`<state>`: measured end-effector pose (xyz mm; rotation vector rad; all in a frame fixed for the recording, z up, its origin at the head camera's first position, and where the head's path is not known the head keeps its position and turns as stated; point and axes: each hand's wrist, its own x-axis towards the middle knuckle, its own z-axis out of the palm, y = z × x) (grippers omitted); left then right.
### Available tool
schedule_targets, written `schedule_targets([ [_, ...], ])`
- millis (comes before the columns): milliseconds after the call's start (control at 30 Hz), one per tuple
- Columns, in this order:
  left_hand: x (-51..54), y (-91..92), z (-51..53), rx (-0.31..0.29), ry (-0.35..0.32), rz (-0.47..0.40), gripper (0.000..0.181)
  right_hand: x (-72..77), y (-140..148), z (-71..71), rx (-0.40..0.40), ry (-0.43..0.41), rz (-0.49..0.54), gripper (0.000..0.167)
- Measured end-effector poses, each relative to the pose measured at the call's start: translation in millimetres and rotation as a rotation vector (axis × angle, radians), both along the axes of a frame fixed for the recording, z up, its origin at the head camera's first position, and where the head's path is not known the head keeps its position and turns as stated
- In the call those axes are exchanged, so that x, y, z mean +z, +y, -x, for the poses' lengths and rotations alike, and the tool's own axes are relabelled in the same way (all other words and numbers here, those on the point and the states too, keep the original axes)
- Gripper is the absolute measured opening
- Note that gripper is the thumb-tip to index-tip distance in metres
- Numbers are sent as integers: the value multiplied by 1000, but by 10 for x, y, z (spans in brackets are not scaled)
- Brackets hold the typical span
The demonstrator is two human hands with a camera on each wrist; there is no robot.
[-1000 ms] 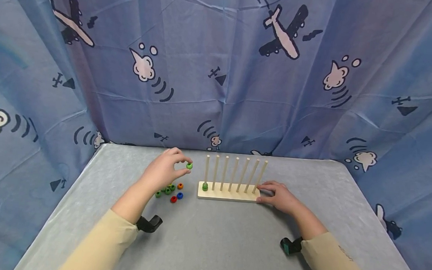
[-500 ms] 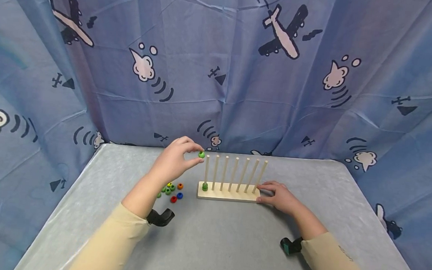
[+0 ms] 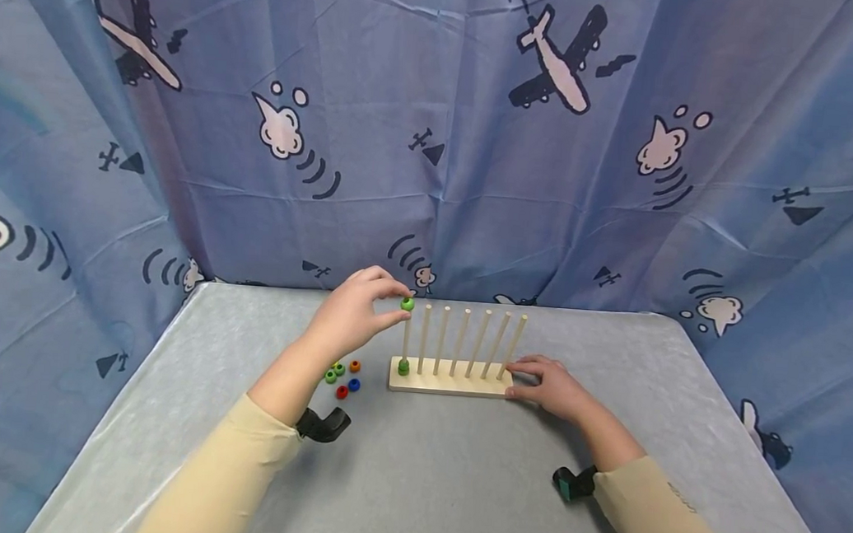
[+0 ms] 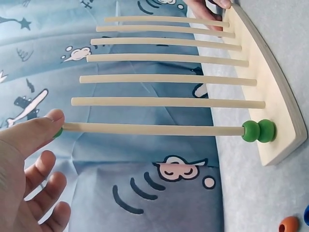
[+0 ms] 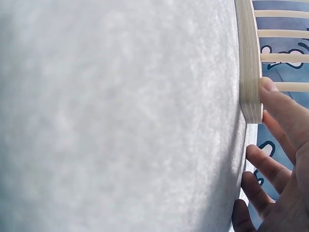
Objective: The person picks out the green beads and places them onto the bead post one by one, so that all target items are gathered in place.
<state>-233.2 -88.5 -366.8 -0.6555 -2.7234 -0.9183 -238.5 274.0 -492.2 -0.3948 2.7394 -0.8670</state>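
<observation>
A wooden peg board [image 3: 451, 386] stands on the table with a row of several upright pegs. My left hand [image 3: 352, 312] pinches a green bead [image 3: 407, 304] between thumb and fingertips, right at the top of the leftmost peg [image 4: 154, 129]. In the left wrist view the thumb covers most of that bead. Two green beads [image 4: 259, 131] sit stacked at the foot of this same peg; the other pegs are bare. At the board's right end, my right hand [image 3: 555, 389] grips the base, its thumb [image 5: 268, 85] on the near side.
Left of the board lie several loose beads: green [image 3: 330, 376], orange [image 3: 355, 366], blue [image 3: 355, 385], red [image 3: 342, 393] and a partly hidden yellow one. A grey cloth covers the table [image 3: 441, 482]. A blue patterned curtain [image 3: 376, 131] hangs behind the table's far edge.
My left hand has carried the green bead up and to the right, from beside the board to the top of the leftmost peg. The right hand has stayed on the board's end.
</observation>
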Motion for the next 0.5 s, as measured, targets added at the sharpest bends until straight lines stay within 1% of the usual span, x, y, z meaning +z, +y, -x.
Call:
schedule_targets([
  [233,5,28,41,-1,-5,16,21,6,4,4,0,1,0,59],
  [500,43,43,55,10,-35,41,23,10,-2,-8,-1,7,7,59],
])
